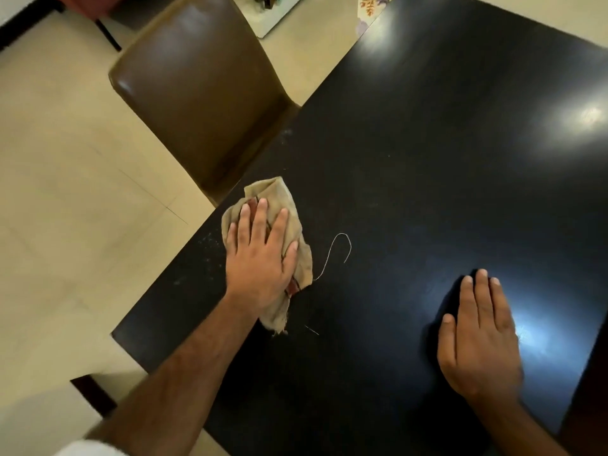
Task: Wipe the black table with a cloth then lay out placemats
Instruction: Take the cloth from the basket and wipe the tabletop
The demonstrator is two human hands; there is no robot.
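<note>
**Cloth pressed flat for wiping near the counter's edge**

The beige cloth (289, 225) is pinned to the black counter (427, 159) under the left hand (261, 258), fingers spread flat rather than gripping, apparently so that pressure is spread for wiping. Crumbs (209, 246) just beside the cloth are not yet cleared. The right hand (480, 337) is laid open on the counter, well apart from the cloth, probably for bracing. A floral placemat (371, 4), likely, is seen far from the cloth.

A brown leather chair (200, 90) stands pushed against the left edge of the tabletop (460, 159), its glossy back catching the light. Under it spreads a beige tiled floor (65, 192). At the top edge of the view, a white tray-like board (273, 18) lies on the floor with small items on it, too blurred to name.
</note>
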